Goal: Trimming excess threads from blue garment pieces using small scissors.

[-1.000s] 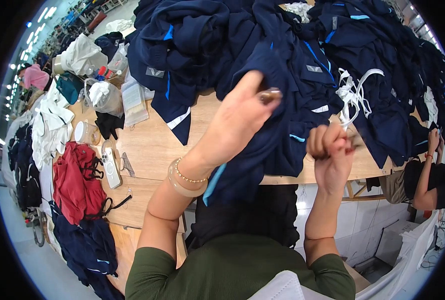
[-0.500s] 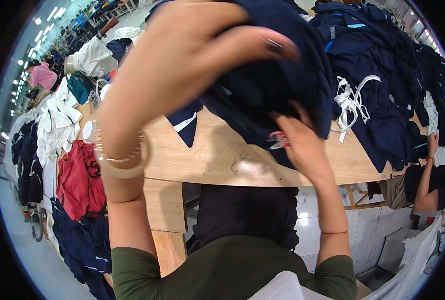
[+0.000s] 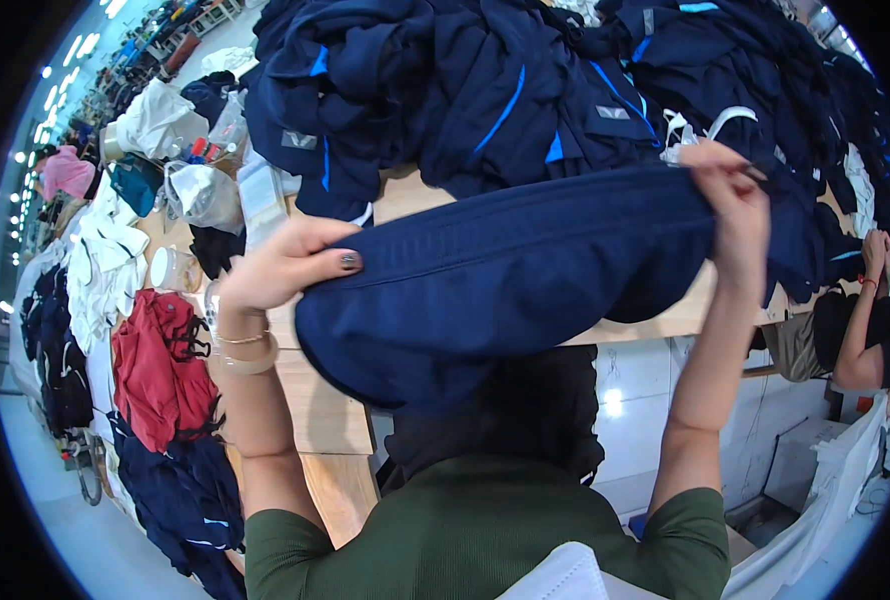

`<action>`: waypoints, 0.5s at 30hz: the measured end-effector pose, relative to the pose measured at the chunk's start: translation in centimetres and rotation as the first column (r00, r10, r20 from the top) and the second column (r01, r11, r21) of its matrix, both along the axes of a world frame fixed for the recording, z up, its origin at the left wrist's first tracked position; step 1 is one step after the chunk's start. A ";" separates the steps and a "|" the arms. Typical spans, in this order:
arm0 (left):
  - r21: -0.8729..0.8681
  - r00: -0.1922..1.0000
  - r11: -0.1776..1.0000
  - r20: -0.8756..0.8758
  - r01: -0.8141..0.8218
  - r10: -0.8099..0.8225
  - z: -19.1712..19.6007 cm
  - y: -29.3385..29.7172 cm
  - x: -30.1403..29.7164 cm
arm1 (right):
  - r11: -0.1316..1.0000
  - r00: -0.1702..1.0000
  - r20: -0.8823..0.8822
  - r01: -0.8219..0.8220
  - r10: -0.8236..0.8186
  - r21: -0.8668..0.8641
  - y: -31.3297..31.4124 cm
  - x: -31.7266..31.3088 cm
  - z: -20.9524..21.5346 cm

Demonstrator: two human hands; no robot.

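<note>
A navy garment (image 3: 505, 275) is stretched between my two hands above the table, with a long stitched band along its upper edge and loose cloth sagging below. My left hand (image 3: 283, 265) pinches the band's left end, thumb on top. At the other end, my right hand (image 3: 733, 205) is closed on the cloth, slightly blurred. Whether a small tool is also in my right hand, I cannot tell. Behind the garment lies a large heap of navy clothes (image 3: 445, 95) with bright blue trim and grey patches. White cords (image 3: 730, 122) lie just beyond my right hand.
The wooden table (image 3: 335, 415) shows below the garment. To the left are red cloth (image 3: 163, 370), white garments (image 3: 105, 255), a clear jar with a white lid (image 3: 173, 268) and a white plastic bag (image 3: 205, 195). A co-worker's hands (image 3: 875, 255) are at the right.
My left hand has come down and leftward from close to the camera. My right hand has moved up and right. The garment is now spread lengthwise; the red-handled snips seen at my right hand no longer show clearly.
</note>
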State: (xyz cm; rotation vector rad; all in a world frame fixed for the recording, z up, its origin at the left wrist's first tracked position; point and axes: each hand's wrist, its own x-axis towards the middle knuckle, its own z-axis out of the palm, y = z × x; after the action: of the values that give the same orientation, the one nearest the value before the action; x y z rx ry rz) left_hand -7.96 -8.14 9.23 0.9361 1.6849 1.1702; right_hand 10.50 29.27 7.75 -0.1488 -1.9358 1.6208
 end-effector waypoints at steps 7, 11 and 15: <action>-0.300 0.989 0.953 -0.145 -0.033 -0.011 -11.3 1.7 -0.5 | 0.932 0.891 0.298 -0.281 0.342 -0.228 -2.2 -6.4 -6.7; 0.212 0.806 0.972 -0.556 -0.098 0.202 -10.7 6.7 1.5 | 0.873 0.819 0.321 -0.394 0.476 -0.289 -3.0 -7.4 -6.1; 0.262 0.914 0.965 -0.384 -0.027 0.130 -8.6 12.4 2.3 | 0.827 0.776 0.297 -0.483 0.556 -0.287 -2.7 -8.0 -5.3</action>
State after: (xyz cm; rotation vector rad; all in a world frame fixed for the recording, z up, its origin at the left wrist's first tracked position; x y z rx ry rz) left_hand -5.63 4.25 0.62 1.3499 1.9382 1.3369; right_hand 2.45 26.60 2.41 0.0185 -2.2290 2.2958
